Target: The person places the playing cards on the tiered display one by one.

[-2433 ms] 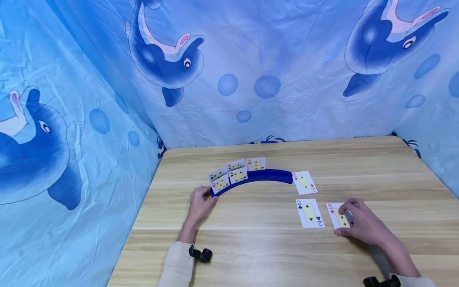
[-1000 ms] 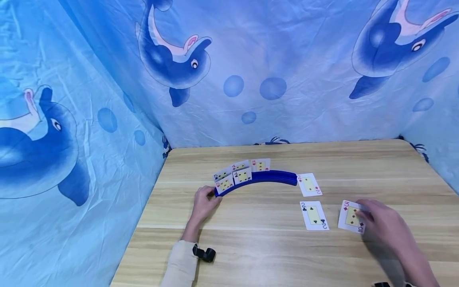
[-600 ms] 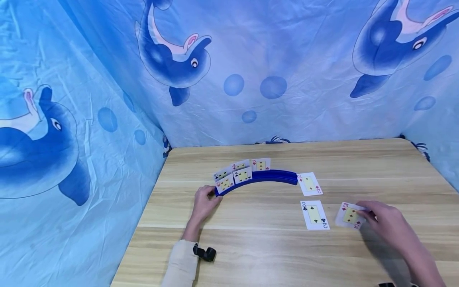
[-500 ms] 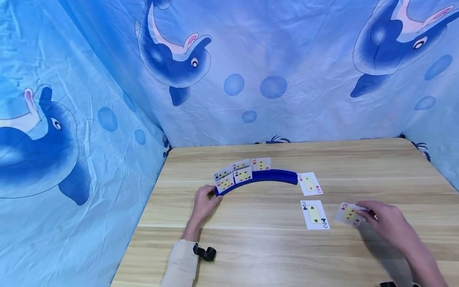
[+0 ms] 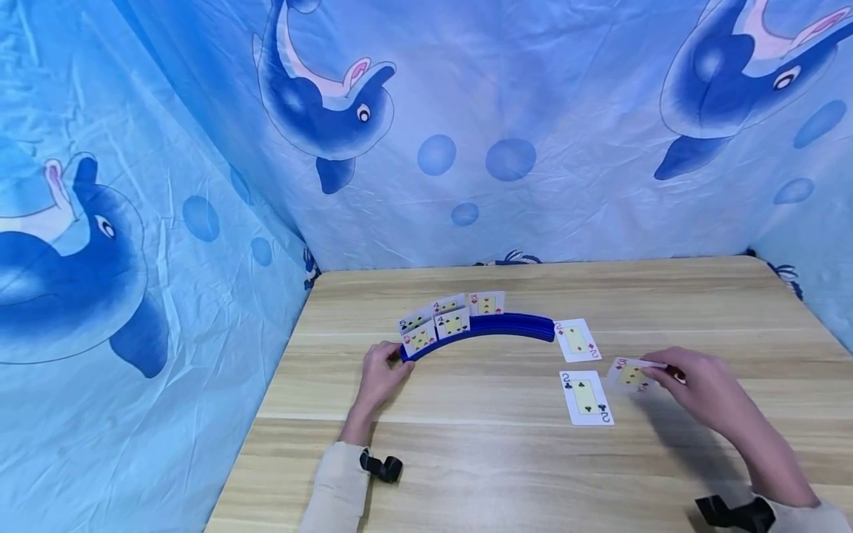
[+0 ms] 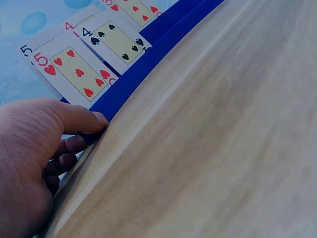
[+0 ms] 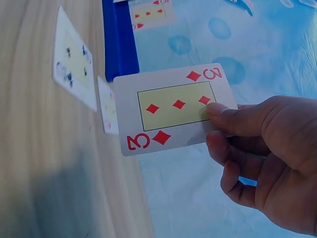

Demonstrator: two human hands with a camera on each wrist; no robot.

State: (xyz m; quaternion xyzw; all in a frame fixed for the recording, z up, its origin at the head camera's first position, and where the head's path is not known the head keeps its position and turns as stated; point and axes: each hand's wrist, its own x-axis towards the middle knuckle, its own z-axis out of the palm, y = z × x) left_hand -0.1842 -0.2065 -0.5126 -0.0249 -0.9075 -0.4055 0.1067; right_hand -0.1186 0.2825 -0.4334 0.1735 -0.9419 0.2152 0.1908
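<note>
My right hand [image 5: 700, 389] pinches a three of diamonds [image 7: 168, 106] by one edge, thumb on its face, held above the table on the right. At the left end of a curved blue card holder [image 5: 509, 324], my left hand [image 5: 380, 374] grips the tip, thumb [image 6: 94, 119] on the front side. Standing in the holder's left part are a five of hearts [image 6: 77, 74] and a four of spades [image 6: 116, 47] in front. Behind them stand a black five [image 5: 415, 321], a red four [image 5: 448, 303] and a three of hearts [image 5: 487, 303].
A two of diamonds [image 5: 577, 340] lies face up by the holder's right end. In front of it lies a two of clubs [image 5: 586, 398]. The wooden table [image 5: 466, 459] backs onto a blue dolphin-print curtain [image 5: 466, 222].
My right hand has picked the three of diamonds up off the table, tilted it, and moved it away from me toward the holder. The left hand stays on the holder's end.
</note>
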